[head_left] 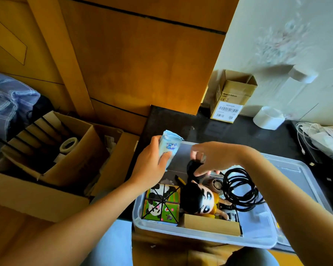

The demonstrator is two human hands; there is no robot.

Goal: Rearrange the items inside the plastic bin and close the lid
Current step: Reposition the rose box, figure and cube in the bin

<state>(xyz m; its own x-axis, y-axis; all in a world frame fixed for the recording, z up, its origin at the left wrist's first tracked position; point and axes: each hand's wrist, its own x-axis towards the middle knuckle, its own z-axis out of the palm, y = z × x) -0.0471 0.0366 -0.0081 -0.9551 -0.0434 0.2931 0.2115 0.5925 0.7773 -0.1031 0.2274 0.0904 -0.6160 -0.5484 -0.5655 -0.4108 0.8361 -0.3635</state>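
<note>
A clear plastic bin [200,238] sits on a dark counter, and its clear lid [296,169] lies beside it on the right. Inside the bin are a panda picture cube [162,204], a black-haired doll [200,200], a coil of black cable [240,187] and a small cardboard box [211,224]. My left hand [152,164] holds a light blue packet [169,148] above the bin's far left corner. My right hand [211,158] reaches over the bin and pinches a small black object [193,166] just above the doll's head.
An open cardboard box [231,96] stands at the back by the wall, and a white tape roll [268,118] lies near it. White cables and papers [321,137] lie at the far right. On the floor left are open cartons [46,160] holding dividers and tape.
</note>
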